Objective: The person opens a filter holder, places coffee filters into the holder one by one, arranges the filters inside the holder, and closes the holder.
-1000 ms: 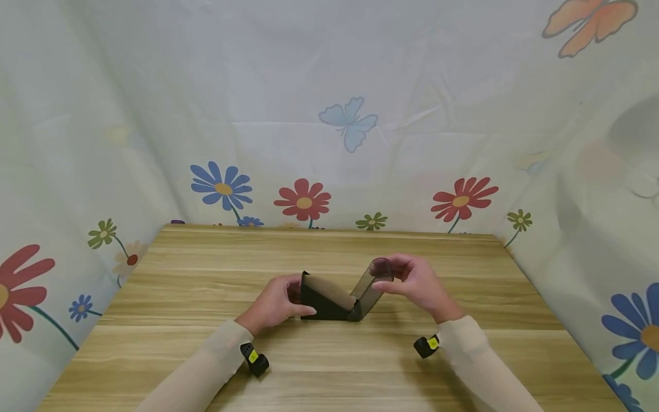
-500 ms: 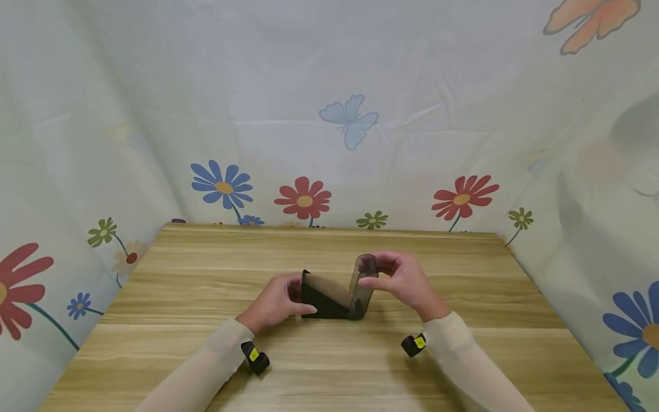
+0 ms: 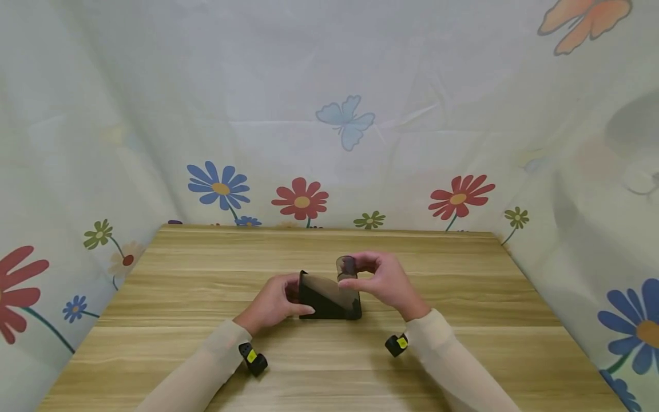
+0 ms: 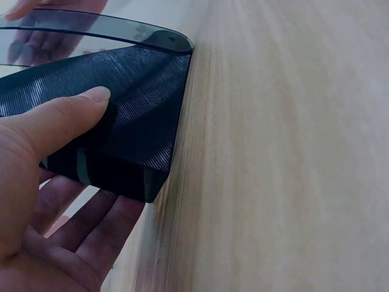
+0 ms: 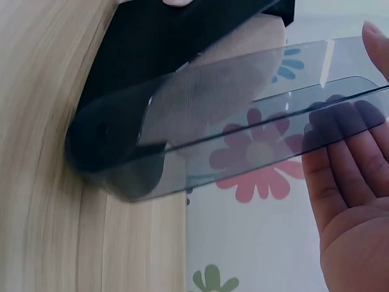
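Observation:
A small black box [image 3: 324, 304] with ribbed sides and a sloping open top stands on the wooden table. Its hinged, smoky see-through lid [image 3: 346, 266] is raised at an angle above it. Something beige with a rounded edge [image 5: 203, 100] shows inside the opening in the right wrist view. My left hand [image 3: 275, 304] grips the box at its left end, thumb [image 4: 67, 118] on the near side and fingers round behind. With my right hand [image 3: 389, 284] I pinch the lid's free end; those fingers [image 5: 346, 146] show through the clear plastic.
The table [image 3: 206, 257] has a light wood grain. A white cloth [image 3: 257, 114] printed with flowers and butterflies hangs behind and on both sides. A black wrist camera [image 3: 252, 359] sits at my left cuff, another camera [image 3: 396, 345] at my right.
My right hand has moved left, swinging the lid from leaning out to the right over toward the box's opening. My left hand and the box have stayed in place.

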The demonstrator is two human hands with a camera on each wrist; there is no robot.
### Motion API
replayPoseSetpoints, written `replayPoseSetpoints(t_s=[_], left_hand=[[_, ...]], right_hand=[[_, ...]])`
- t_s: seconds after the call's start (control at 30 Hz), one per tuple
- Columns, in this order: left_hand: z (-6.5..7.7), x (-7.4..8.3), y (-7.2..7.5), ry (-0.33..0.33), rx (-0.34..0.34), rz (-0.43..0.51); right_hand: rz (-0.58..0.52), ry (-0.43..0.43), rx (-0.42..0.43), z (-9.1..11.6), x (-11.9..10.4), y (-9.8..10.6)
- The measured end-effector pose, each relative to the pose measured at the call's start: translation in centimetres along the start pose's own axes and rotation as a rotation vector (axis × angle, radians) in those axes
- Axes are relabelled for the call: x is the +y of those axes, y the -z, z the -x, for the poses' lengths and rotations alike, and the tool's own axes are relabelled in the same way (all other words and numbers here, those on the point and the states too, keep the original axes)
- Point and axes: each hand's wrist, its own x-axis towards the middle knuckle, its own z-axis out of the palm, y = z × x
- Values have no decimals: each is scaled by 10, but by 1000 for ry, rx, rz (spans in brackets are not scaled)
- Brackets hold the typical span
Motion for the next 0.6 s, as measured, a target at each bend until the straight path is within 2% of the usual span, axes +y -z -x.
replayPoseSetpoints(t_s=[0.43,0.6], left_hand=[[0,1,1,-35,-8,18],[-1,2,1,-37,-10,0]], right_hand=[[110,11,-38,-12,-10,-28],[105,13,-43,-15,-11,-36]])
